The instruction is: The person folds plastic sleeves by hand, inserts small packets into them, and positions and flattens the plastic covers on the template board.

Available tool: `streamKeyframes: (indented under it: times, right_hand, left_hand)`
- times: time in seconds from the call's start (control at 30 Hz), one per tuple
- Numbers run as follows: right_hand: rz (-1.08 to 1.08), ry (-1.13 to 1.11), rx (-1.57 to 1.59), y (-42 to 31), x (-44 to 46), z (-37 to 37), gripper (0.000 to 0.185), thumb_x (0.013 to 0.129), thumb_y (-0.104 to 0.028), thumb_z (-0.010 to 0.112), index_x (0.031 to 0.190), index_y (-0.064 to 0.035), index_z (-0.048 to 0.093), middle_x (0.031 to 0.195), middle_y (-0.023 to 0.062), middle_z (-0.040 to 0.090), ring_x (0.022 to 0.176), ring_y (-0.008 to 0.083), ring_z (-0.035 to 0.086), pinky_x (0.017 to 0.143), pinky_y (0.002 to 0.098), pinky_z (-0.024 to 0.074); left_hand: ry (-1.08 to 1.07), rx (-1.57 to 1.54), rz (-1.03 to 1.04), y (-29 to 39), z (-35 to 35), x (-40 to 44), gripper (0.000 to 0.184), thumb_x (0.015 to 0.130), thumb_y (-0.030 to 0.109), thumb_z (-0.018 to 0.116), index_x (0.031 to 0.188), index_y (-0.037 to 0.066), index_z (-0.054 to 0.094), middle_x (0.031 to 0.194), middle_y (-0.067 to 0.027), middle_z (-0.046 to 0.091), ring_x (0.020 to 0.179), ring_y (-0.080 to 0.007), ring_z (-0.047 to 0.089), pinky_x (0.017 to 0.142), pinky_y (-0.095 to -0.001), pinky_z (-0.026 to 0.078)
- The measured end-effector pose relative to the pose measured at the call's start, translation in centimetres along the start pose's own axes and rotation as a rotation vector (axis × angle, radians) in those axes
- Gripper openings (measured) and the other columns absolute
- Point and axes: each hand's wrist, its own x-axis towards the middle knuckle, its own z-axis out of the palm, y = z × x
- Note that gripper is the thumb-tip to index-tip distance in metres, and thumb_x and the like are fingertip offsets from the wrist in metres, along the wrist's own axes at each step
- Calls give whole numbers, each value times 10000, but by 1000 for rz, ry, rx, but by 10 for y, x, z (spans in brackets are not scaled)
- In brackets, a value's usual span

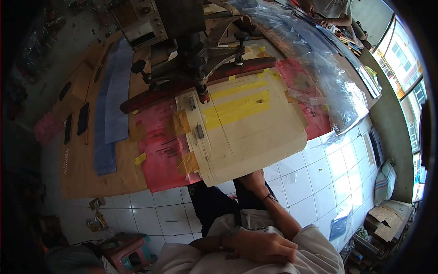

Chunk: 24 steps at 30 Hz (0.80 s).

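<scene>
My left hand (267, 246) lies across my chest, its fingers curled in against my shirt; whatever they hold, if anything, is hidden. My right hand (253, 180) rests over my lap beside the front edge of a pale flat board (260, 141), with a dark band around the wrist. That board covers its fingers. Strips of yellow tape (237, 111) and brown tape (188, 163) are stuck on the board, and two small dark metal pieces sit along its left side. Red sheeting (162, 157) lies under both sides of it.
Above the board stands a dark machine (189, 59) with knobbed feet over a long dark-red bar (228, 71). Blue-grey strips (116, 100) and phones (83, 118) lie left. Clear plastic (319, 68) covers the right. A co-worker's hand (325, 23) shows at back; a stool (130, 253) stands lower left.
</scene>
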Motion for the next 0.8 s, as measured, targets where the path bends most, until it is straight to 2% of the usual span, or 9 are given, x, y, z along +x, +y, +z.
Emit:
streamKeyframes:
  times: [0.1, 0.2, 0.3, 0.33, 0.43, 0.53, 0.63, 0.77, 0.8]
  right_hand:
    - [6, -5, -3, 1, -4, 2, 536, 782, -403, 781, 1187, -70, 677, 1152, 207, 684, 1111, 396, 624, 965, 494, 488]
    - [-3, 13, -26, 7, 0, 2, 541, 786, -415, 777, 1190, -69, 677, 1148, 209, 684, 1108, 397, 625, 961, 497, 489]
    - [4, -13, -16, 6, 0, 0, 542, 789, -426, 773, 1182, -64, 679, 1136, 215, 684, 1097, 403, 628, 951, 501, 494]
    - [13, -24, -4, 3, 0, -1, 541, 790, -429, 772, 1179, -62, 680, 1131, 217, 684, 1094, 406, 629, 948, 502, 495]
    - [11, -33, -4, 0, -1, 0, 540, 792, -435, 771, 1169, -59, 686, 1129, 221, 686, 1089, 411, 630, 941, 504, 498]
    - [-2, 1, -11, 0, -2, 2, 546, 790, -444, 773, 1169, -60, 691, 1130, 222, 686, 1084, 414, 632, 937, 504, 499]
    - [-12, 30, 9, 3, -2, 4, 558, 788, -459, 773, 1173, -61, 694, 1140, 214, 685, 1097, 407, 626, 945, 502, 492]
    - [-19, 39, -8, 9, -4, 11, 560, 787, -469, 775, 1179, -77, 698, 1160, 202, 683, 1133, 395, 612, 969, 496, 482]
    - [-5, 31, -18, 7, -6, 10, 556, 786, -467, 775, 1179, -81, 699, 1166, 201, 681, 1139, 394, 609, 972, 495, 480]
  left_hand:
    - [13, -223, 154, 4, -1, 15, 102, 985, 109, 628, 994, 9, 617, 882, -104, 641, 800, -256, 668, 726, -348, 511]
    - [-55, -227, 40, -20, -4, -18, 128, 966, 123, 660, 1008, 4, 636, 871, -100, 668, 805, -238, 675, 745, -338, 521]
    - [-168, -232, -42, -18, -23, -45, 122, 958, 86, 668, 1037, -3, 647, 926, -130, 667, 859, -325, 665, 764, -379, 517]
    - [-213, -262, -79, -17, -28, -47, 132, 933, 76, 688, 1051, 28, 651, 914, -103, 640, 854, -305, 650, 766, -371, 512]
    - [-116, -218, -82, -9, -30, -35, 160, 903, 66, 709, 1055, 59, 660, 910, -76, 625, 873, -281, 638, 783, -364, 510]
    - [-97, -150, 73, -24, -16, -18, 183, 887, 78, 717, 1063, 76, 666, 912, -59, 628, 899, -269, 629, 801, -358, 506]
    - [-65, 114, 249, -15, -6, 3, 131, 908, 35, 684, 1014, 40, 606, 930, -50, 603, 783, -192, 636, 703, -320, 524]
    - [-35, -193, 212, -14, 11, 16, 137, 898, 25, 689, 1008, 38, 609, 935, -56, 600, 794, -206, 658, 709, -312, 523]
    - [-102, -293, 136, -12, 2, 11, 113, 926, 33, 674, 1026, 21, 624, 951, -75, 645, 830, -231, 681, 725, -327, 526]
